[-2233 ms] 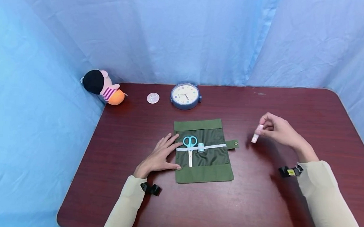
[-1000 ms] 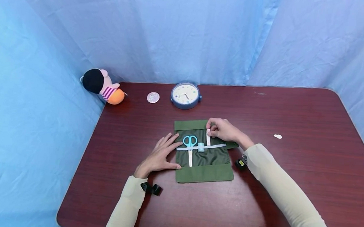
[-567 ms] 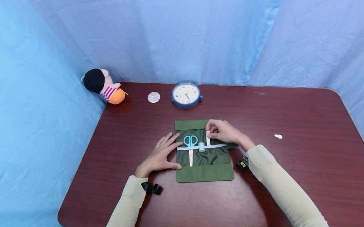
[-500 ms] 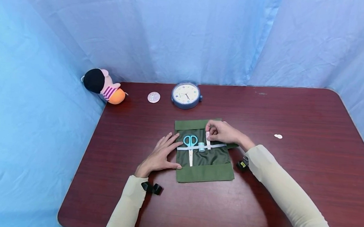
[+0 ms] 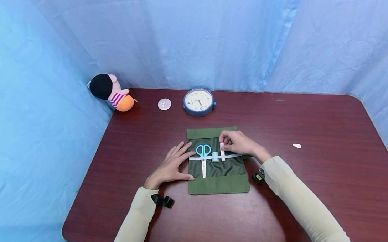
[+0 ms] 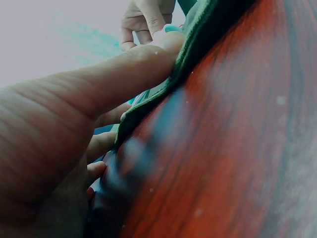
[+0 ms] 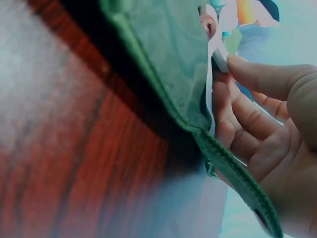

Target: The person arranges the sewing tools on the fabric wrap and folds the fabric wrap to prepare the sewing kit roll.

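Observation:
An unrolled green fabric pouch (image 5: 218,186) lies on the table with a white elastic band (image 5: 233,156) across its inside. Teal-handled scissors (image 5: 203,165) and a small light-blue thread spool (image 5: 215,155) sit under the band. My right hand (image 5: 239,142) pinches the upper part of a slim pinkish-white stick (image 5: 223,154), whose lower end is tucked behind the band, right of the spool. In the right wrist view, thumb and fingers hold the stick (image 7: 221,60) beside the band. My left hand (image 5: 170,166) rests with spread fingers on the pouch's left edge.
Behind the pouch stands a blue round clock (image 5: 199,102), with a shiny round disc (image 5: 164,104) to its left. A plush toy (image 5: 110,91) lies at the back left corner. A small white flat piece (image 5: 297,146) lies on the right. Blue curtains (image 5: 190,39) surround the table.
My right hand has brought the stick from the table's right side to the pouch. Since then the stick has slid down behind the band. My left hand stays in place.

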Available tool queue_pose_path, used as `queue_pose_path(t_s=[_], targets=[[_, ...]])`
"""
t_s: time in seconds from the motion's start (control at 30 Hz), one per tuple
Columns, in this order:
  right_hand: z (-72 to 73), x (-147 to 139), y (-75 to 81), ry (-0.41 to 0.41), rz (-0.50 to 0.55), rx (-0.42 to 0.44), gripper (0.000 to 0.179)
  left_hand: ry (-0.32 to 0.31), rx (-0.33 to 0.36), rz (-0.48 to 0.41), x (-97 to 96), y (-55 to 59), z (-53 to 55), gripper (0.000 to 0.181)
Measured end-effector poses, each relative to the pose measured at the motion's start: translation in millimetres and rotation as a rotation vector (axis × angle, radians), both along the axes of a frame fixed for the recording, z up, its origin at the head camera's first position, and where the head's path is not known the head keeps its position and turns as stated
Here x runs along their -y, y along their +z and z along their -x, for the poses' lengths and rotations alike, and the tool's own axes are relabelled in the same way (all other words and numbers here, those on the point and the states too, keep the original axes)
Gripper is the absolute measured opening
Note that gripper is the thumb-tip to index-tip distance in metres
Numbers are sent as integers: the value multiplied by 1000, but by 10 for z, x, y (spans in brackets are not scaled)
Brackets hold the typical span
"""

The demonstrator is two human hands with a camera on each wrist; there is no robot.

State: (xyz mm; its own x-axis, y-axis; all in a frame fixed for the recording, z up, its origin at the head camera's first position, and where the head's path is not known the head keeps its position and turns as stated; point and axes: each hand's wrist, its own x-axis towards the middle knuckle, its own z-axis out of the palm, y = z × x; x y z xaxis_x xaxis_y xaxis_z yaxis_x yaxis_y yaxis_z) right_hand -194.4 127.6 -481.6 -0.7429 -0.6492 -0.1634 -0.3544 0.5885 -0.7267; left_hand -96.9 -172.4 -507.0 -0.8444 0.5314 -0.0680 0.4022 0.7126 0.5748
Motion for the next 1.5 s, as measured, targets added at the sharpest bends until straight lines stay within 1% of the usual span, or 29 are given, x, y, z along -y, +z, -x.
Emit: queue_pose_path(t_s=[0.07, 0.17, 0.37, 0.43, 0.77, 0.93, 1.0, 1.07, 1.17, 1.27, 1.37, 1.43, 1.5], targets=[[-7, 6, -3, -6, -4, -21, 14, -1, -2, 1, 1, -3, 2, 86], [-24, 18, 9, 1, -15, -22, 14, -1, -4, -1, 4, -7, 3, 86], [-36, 29, 38, 66, -18, 31, 12, 2, -9, -2, 7, -13, 5, 86], [-38, 26, 43, 69, -18, 47, 12, 0, -9, 3, 7, -15, 6, 86], [-44, 8, 21, 61, -50, 15, 14, -2, -16, 1, 1, -21, 11, 86], [-43, -6, 35, 64, -56, 5, 13, -3, -18, -5, 2, -34, 13, 87], [-33, -36, 48, 54, -52, -13, 12, -4, -24, -11, 1, -37, 10, 87], [-12, -103, 79, 28, -40, -56, 15, -6, -26, -18, 0, -44, 11, 87], [45, -304, 172, -37, -22, -136, 21, -7, -21, -16, -8, -39, 10, 88], [106, -602, 295, -120, -22, -216, 20, -3, -10, -9, -10, -22, 6, 87], [137, -942, 403, -218, -41, -268, 19, -1, -12, -10, -2, -12, 0, 86], [134, -1176, 438, -295, -60, -289, 20, 1, -11, -14, 1, -7, -2, 85], [114, -1404, 437, -370, -73, -291, 22, 2, -8, -20, 2, -5, -1, 85]])
